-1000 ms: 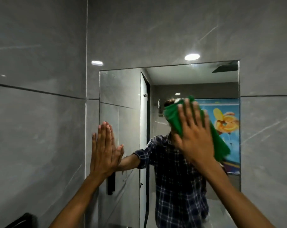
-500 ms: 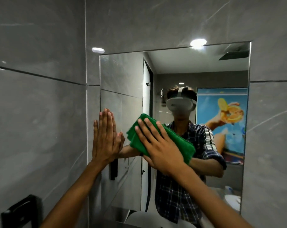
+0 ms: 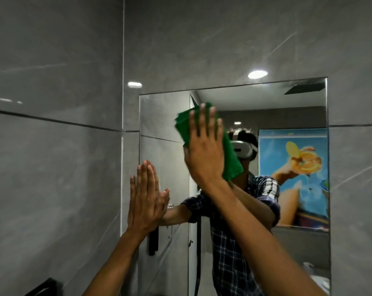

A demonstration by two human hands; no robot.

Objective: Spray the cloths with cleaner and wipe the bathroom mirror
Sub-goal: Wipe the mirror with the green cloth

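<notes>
A frameless rectangular mirror [image 3: 291,242] is set into the grey tiled wall ahead. My right hand [image 3: 204,150] presses a folded green cloth [image 3: 232,165] flat against the upper left part of the glass, fingers spread and pointing up. My left hand [image 3: 145,199] lies flat and empty on the mirror's left edge, fingers together and upright. The mirror reflects a person in a checked shirt, partly hidden behind the cloth. No spray bottle is in view.
Grey tiled walls [image 3: 53,167] meet in a corner just left of the mirror. A black fixture [image 3: 42,287] sits on the left wall at the bottom edge. A colourful poster [image 3: 294,167] shows in the reflection. A white basin edge [image 3: 321,283] appears at lower right.
My right hand has carried the green cloth from the mirror's lower left up to its upper left part. My left hand has stayed flat on the left edge.
</notes>
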